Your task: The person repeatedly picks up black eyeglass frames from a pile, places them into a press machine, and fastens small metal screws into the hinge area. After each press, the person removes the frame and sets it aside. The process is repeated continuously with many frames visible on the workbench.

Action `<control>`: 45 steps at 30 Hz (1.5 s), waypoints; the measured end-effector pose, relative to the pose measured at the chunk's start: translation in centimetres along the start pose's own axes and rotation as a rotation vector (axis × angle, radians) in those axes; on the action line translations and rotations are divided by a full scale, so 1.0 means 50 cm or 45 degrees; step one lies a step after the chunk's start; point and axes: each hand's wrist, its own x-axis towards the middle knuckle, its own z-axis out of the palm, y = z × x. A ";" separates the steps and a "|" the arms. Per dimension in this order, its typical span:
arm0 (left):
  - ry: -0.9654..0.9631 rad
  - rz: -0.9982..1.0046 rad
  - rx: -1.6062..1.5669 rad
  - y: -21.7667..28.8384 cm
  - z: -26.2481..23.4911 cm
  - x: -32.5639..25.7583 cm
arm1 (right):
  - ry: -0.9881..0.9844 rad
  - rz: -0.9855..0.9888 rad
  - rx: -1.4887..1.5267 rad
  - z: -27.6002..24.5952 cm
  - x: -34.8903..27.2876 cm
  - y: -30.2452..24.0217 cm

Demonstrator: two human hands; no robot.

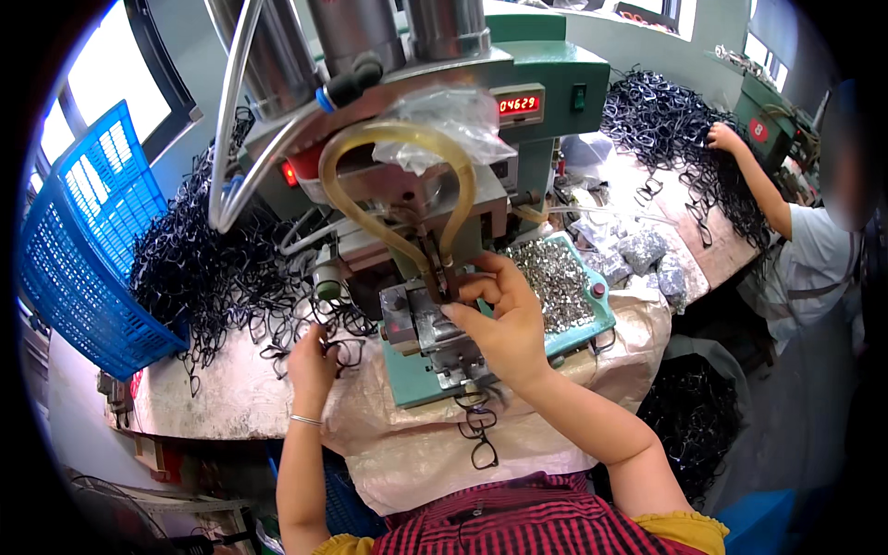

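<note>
My left hand (313,368) is at the front edge of a heap of black eyeglass frames (217,264), its fingers closed on one eyeglass frame (348,354). My right hand (509,328) reaches into the green bench press (546,83), thumb and fingertips bent together beside the metal fixture (430,324), just under the press head. Whatever those fingertips hold is too small or hidden to make out. A yellowish tube (467,185) loops down to the press head. Several eyeglass frames (479,425) hang below the fixture at the table's front edge.
Right of the fixture, a green tray (592,319) holds many small metal parts. Bags of parts (638,250) lie behind it. A blue basket (88,240) leans at left. At far right, a co-worker's hand (726,139) touches another heap of frames (661,116).
</note>
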 end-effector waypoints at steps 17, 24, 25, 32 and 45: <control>0.582 0.932 -0.803 0.297 -0.184 -0.077 | 0.295 -0.318 -1.639 -0.273 -0.108 0.066; 0.433 1.285 -0.870 0.374 -0.099 -0.059 | 0.328 -0.409 -1.428 -0.243 0.000 0.083; 0.401 1.297 -0.871 0.373 -0.107 -0.058 | 0.343 -0.396 -1.396 -0.248 0.013 0.078; 0.284 1.361 -0.919 0.370 -0.109 -0.044 | 0.102 -0.604 -1.555 -0.228 0.014 0.094; 0.396 1.054 -0.696 0.291 -0.123 -0.300 | 0.365 -0.175 -0.980 -0.233 -0.042 0.095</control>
